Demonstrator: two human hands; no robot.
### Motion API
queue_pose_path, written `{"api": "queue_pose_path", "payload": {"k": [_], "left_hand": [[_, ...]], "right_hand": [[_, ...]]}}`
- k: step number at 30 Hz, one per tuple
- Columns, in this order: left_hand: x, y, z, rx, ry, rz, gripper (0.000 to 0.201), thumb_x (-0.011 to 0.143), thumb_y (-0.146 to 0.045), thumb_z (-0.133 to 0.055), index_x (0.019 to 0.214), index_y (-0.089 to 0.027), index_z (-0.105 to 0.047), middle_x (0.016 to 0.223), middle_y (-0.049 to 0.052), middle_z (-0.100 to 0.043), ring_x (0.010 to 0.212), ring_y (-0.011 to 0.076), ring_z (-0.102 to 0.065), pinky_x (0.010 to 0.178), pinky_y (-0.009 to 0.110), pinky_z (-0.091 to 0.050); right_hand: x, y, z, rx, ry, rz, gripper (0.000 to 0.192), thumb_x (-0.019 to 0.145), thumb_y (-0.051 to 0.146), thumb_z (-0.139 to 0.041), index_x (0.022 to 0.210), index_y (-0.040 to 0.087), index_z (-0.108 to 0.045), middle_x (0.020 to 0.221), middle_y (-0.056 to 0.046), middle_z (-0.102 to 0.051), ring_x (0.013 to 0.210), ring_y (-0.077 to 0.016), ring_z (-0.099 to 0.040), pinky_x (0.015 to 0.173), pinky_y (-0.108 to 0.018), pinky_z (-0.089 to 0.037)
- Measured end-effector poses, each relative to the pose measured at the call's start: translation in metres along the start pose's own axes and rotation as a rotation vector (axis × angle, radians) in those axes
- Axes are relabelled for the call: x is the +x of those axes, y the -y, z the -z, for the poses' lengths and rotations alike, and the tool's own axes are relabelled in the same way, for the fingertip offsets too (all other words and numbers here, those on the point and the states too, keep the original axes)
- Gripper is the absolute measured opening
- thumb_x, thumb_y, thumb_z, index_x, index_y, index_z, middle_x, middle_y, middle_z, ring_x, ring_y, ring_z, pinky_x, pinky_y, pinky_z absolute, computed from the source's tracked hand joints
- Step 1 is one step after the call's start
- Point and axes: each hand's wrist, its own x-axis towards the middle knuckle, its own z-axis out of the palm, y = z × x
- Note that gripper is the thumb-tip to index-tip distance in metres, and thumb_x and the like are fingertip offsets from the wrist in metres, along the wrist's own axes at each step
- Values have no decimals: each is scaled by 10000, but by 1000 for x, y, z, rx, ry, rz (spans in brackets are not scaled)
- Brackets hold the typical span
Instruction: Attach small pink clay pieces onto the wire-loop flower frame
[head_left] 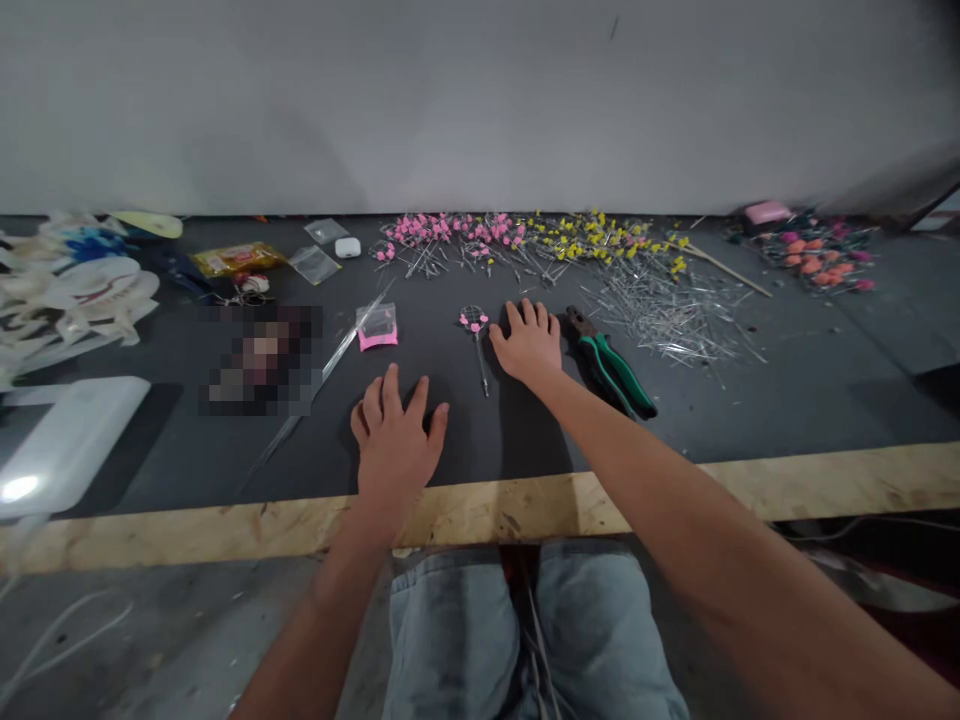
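Head view: pliers (613, 366) just beside right hand (529, 345); wire pile (675, 315) beyond.

both forearms extend forward from the lower edge of the view, bare to the wrist. left hand (395, 437): palm down, fingers slightly spread, resting flat, nearer the body. right hand (529, 342): palm down, fingers loosely together, reached farther forward, arm angled in from the right.
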Motion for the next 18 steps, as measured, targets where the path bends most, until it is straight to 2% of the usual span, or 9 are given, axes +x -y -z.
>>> {"api": "queue_pose_path", "payload": {"k": [8,13,15,18], "left_hand": [[3,5,-5,-44,-36,118,468,896,-419,-386,1201,-128,-590,1439,177,-359,1294,366,-310,1003,571,-307],[10,15,-4,-125,-26,212,372,887,-270,-389,1165,-196,-624,1352,117,-488,1224,326,-403,966,534,-370],[18,21,-2,-125,22,174,402,881,-216,-375,1219,-254,-590,1319,97,-519,1177,313,-447,939,531,-389],[32,33,0,-107,123,22,405,881,-206,-371,1186,-316,-613,1334,78,-500,1181,310,-446,912,527,-411]], "right_hand": [[0,0,1,0,-20,-3,591,901,483,-301,1393,168,-389,1475,-117,-340,1369,-316,-239,1086,-481,-159],[-1,0,1,-4,-15,-3,592,903,484,-293,1392,165,-387,1474,-115,-341,1370,-310,-237,1085,-481,-162],[-1,0,1,-1,-16,0,592,904,483,-290,1393,164,-384,1474,-117,-340,1371,-310,-231,1084,-484,-160],[-1,0,1,3,-15,-1,591,906,479,-287,1396,160,-379,1478,-119,-331,1372,-312,-225,1086,-483,-156]]}}
